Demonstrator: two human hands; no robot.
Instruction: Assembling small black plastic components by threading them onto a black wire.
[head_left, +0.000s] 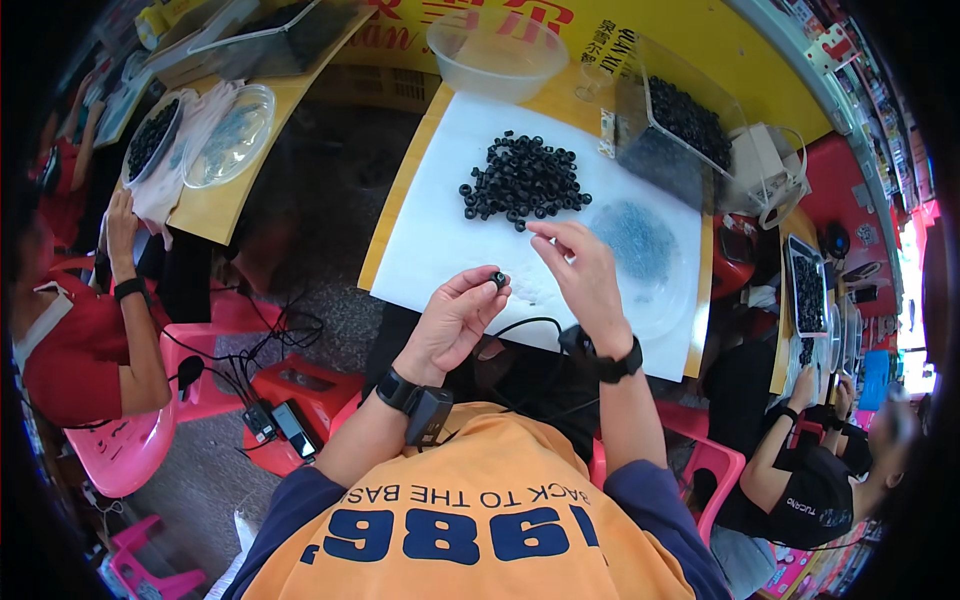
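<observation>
My left hand (450, 325) is closed, with a small black ring-shaped part (499, 280) pinched between thumb and fingertips above the near edge of a white sheet (420, 250). My right hand (585, 280) reaches over the sheet with thumb and index finger drawn together. Its fingertips are beside a black part (520, 226) at the near edge of a loose pile of black ring-shaped parts (525, 178). Whether anything is between those fingertips is too small to tell. Right of the pile, small bluish clear pieces (635, 240) lie spread in a shallow clear round dish (660, 318).
A clear plastic basin (495, 60) stands at the table's far edge. Beyond the dish, a clear bin (640, 150) holds many black parts. On the left, a person in red (90, 350) sits at another table; a person in black (810, 490) works at the right. Cables lie by a red stool (300, 385).
</observation>
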